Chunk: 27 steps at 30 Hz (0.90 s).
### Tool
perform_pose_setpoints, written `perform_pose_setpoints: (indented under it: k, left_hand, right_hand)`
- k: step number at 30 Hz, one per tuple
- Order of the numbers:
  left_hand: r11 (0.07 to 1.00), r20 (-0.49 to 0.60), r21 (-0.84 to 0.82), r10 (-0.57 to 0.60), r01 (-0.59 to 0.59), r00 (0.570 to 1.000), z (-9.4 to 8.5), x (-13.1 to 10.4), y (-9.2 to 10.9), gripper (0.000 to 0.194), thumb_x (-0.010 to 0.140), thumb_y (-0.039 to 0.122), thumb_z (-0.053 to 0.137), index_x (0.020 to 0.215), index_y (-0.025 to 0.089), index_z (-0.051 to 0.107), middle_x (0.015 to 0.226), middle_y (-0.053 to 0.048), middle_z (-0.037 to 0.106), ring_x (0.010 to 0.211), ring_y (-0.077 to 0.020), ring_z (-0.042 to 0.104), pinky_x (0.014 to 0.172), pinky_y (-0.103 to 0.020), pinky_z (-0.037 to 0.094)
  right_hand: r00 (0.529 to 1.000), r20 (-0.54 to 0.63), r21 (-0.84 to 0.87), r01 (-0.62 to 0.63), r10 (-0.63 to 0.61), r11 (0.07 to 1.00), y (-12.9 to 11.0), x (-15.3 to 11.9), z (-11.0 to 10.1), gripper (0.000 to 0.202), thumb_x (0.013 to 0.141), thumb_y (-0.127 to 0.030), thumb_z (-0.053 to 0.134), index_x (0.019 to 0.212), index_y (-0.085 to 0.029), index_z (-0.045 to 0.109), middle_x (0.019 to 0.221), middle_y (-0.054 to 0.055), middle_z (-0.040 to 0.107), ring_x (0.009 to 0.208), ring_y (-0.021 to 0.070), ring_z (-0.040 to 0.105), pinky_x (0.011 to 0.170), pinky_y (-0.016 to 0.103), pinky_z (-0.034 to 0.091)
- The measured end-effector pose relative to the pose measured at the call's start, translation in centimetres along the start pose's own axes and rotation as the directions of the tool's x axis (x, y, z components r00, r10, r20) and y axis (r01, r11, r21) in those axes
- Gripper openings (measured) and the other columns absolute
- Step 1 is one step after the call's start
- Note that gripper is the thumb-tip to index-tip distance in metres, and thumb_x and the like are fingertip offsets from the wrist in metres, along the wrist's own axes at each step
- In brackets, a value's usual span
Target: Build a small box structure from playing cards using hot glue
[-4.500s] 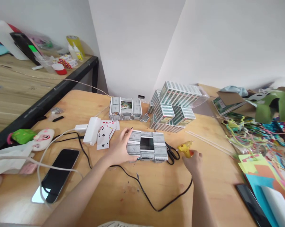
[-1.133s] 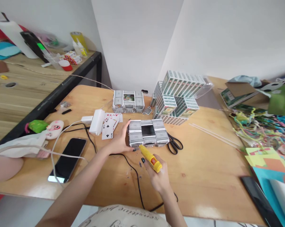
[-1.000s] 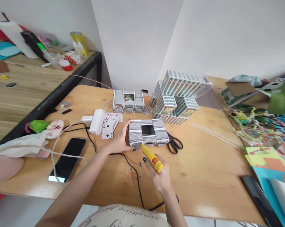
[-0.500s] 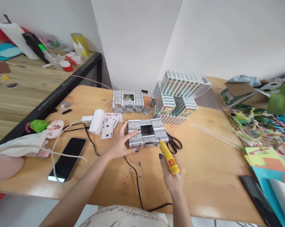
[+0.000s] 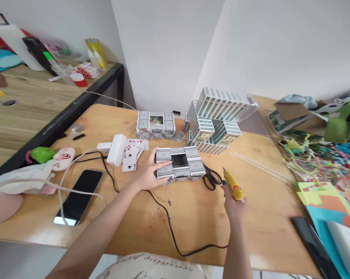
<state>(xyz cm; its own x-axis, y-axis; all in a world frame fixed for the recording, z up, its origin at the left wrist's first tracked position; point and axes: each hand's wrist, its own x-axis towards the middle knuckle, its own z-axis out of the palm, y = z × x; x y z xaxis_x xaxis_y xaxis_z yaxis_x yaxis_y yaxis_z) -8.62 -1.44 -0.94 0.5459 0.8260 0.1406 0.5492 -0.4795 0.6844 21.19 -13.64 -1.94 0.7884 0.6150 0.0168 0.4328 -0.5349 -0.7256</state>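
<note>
My left hand [image 5: 152, 170] grips the left end of a box built from playing cards [image 5: 193, 162], with a dark rectangular opening in its top. My right hand [image 5: 233, 203] is closed around a yellow hot glue gun [image 5: 233, 185], held to the right of the box with its nozzle pointing away from me. Between box and glue gun lie black-handled scissors [image 5: 212, 178], partly hidden by the box. A second playing-card box [image 5: 156, 124] stands farther back. Loose playing cards [image 5: 130, 159] lie left of my left hand.
Stacked card packs [image 5: 221, 104] stand against the wall. The black cord [image 5: 170, 228] runs across the front of the table. A phone [image 5: 80, 195], a white power strip [image 5: 116, 150] and white cables lie left; glue sticks [image 5: 259, 166], colored paper [image 5: 317, 197] and yarn scraps lie right.
My right hand has moved the glue gun away from the box's front right corner, off to the right. My left hand keeps hold of the box, which now looks slightly tipped.
</note>
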Motion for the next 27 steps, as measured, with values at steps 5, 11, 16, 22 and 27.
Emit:
perform_pose_setpoints:
  k: [5, 11, 16, 22, 27]
  left_hand:
    - [0.996, -0.114, 0.049, 0.080, -0.075, 0.990, 0.9, -0.5, 0.3, 0.036, 0.078, 0.029, 0.062, 0.114, 0.027, 0.063, 0.155, 0.001, -0.001, 0.141, -0.0321, 0.010, 0.111, -0.050, 0.024]
    - [0.983, -0.172, 0.069, 0.182, -0.173, 0.968, 2.4, -0.9, -0.3, 0.026, 0.083, 0.025, 0.055, 0.107, 0.026, 0.065, 0.133, -0.004, 0.052, 0.140, -0.0255, 0.017, 0.110, -0.061, 0.020]
    - [0.976, -0.274, 0.033, 0.217, -0.216, 0.937, 3.3, -1.1, -0.2, 0.020, 0.083, 0.019, 0.054, 0.097, 0.025, 0.069, 0.106, -0.001, 0.070, 0.133, -0.0243, 0.036, 0.109, -0.061, 0.022]
    - [0.925, -0.423, 0.013, 0.350, -0.381, 0.836, 3.6, -0.6, -0.1, 0.022, 0.078, 0.011, 0.061, 0.092, 0.024, 0.069, 0.098, -0.001, 0.072, 0.125, -0.0242, 0.047, 0.110, -0.059, 0.023]
    - [0.921, -0.432, 0.006, 0.354, -0.390, 0.829, 3.5, -0.5, 0.0, 0.022, 0.077, 0.010, 0.062, 0.091, 0.024, 0.070, 0.097, -0.001, 0.072, 0.121, -0.0241, 0.051, 0.109, -0.058, 0.025]
  right_hand:
    - [0.999, 0.003, 0.006, -0.039, 0.039, 0.999, 1.0, 1.3, 0.2, 0.036, 0.069, -0.051, 0.059, 0.072, -0.017, 0.067, 0.057, 0.004, 0.060, 0.055, 0.0203, 0.056, 0.049, 0.028, 0.039]
    - [0.994, 0.032, 0.008, -0.106, 0.106, 0.994, 2.1, 1.4, 0.6, 0.037, 0.067, -0.050, 0.060, 0.076, -0.016, 0.071, 0.061, 0.005, 0.063, 0.062, 0.0222, 0.060, 0.052, 0.029, 0.041]
    - [0.990, 0.021, 0.009, -0.140, 0.140, 0.990, 2.4, 1.5, 0.9, 0.039, 0.066, -0.052, 0.061, 0.077, -0.016, 0.071, 0.061, 0.004, 0.063, 0.061, 0.0213, 0.059, 0.054, 0.028, 0.040]
    - [0.986, 0.022, 0.008, -0.167, 0.167, 0.986, 2.8, 1.4, 1.6, 0.036, 0.066, -0.049, 0.061, 0.072, -0.015, 0.068, 0.055, 0.002, 0.059, 0.055, 0.0185, 0.056, 0.049, 0.026, 0.037]
    - [0.986, 0.032, 0.039, -0.162, 0.161, 0.986, 3.0, 1.2, 2.0, 0.036, 0.066, -0.050, 0.061, 0.070, -0.015, 0.068, 0.052, 0.002, 0.057, 0.050, 0.0169, 0.052, 0.046, 0.026, 0.035]
